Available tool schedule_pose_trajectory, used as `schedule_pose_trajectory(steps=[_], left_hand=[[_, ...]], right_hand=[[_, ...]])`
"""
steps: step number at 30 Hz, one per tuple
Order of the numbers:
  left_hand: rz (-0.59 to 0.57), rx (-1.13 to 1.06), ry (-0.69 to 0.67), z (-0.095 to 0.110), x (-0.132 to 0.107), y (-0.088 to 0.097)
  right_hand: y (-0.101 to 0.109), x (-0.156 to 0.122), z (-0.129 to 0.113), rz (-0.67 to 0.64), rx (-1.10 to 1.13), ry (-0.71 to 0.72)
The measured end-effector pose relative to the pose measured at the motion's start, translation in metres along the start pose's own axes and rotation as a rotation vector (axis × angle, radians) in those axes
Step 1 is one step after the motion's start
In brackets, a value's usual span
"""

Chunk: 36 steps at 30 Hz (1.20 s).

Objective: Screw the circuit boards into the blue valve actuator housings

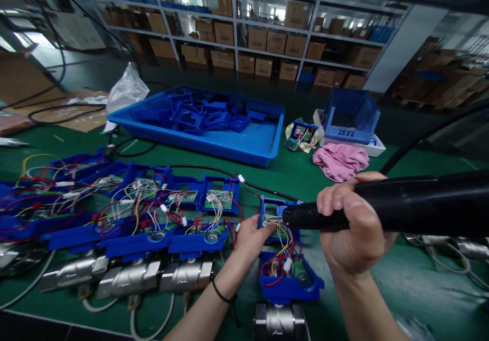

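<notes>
My right hand (357, 229) is wrapped round a thick black electric screwdriver (424, 201), held level and pointing left. The screwdriver's bit reaches into a blue plastic cover (280, 203) with a circuit board inside; whether it touches a screw cannot be made out. My left hand (247, 243) grips that cover by its left side, fingers partly hidden behind it. Red, yellow and white wires run from the cover down to a blue housing (290, 291) with a green cylindrical part (301, 272). Beneath the housing is a metal valve body (280, 322).
Several similar wired blue housings (133, 242) on metal valves fill the left side. Behind them stands a blue tray (214, 145) of loose blue frames. A pink cloth (341, 161), a blue bin (351, 119) and a small wired unit (303, 134) lie at back right.
</notes>
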<state>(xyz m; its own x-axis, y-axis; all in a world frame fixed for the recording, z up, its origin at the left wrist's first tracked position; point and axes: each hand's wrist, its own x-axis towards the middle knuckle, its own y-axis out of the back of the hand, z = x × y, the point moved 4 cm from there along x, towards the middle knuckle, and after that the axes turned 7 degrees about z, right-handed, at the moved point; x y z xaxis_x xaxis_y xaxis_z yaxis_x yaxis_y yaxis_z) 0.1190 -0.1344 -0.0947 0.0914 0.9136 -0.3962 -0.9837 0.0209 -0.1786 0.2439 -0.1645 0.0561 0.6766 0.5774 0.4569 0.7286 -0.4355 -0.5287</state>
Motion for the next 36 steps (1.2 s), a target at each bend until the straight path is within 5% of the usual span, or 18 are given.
schedule_pose_trajectory(steps=[36], left_hand=[[0.038,0.092,-0.107,0.001,0.001,0.002]], right_hand=[[-0.01,-0.026,0.027,-0.233,-0.104,0.018]])
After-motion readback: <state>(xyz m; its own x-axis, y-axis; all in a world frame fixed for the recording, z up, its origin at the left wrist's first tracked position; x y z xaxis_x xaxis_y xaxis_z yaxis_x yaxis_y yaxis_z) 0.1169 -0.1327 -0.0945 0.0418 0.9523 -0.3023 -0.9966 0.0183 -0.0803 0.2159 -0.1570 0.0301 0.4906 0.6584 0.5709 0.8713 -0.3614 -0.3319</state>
